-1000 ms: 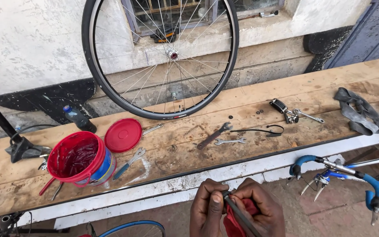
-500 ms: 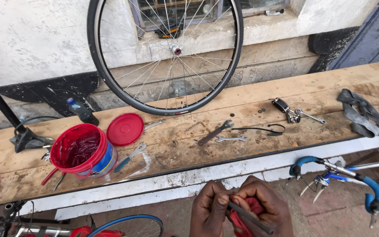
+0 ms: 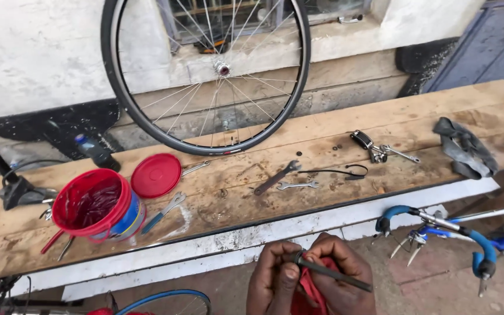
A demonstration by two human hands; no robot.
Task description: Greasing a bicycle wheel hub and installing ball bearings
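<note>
A thin dark metal rod (image 3: 333, 276) lies slanted at the bottom of the view, below the wooden worktop (image 3: 322, 157). The left hand (image 3: 274, 279) pinches its end; the right hand (image 3: 345, 277) is clamped round the shaft (a red rag (image 3: 309, 291) is bunched beneath). Spanners (image 3: 275, 178) lie on the worktop.

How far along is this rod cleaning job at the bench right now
Done: the wheel is off and leaning on the wall, and the red tub stands open beside its lid. In hand: both hands, left and right, hold a dark rod against a red rag. Left: the rod is not yet set down or fitted.
</note>
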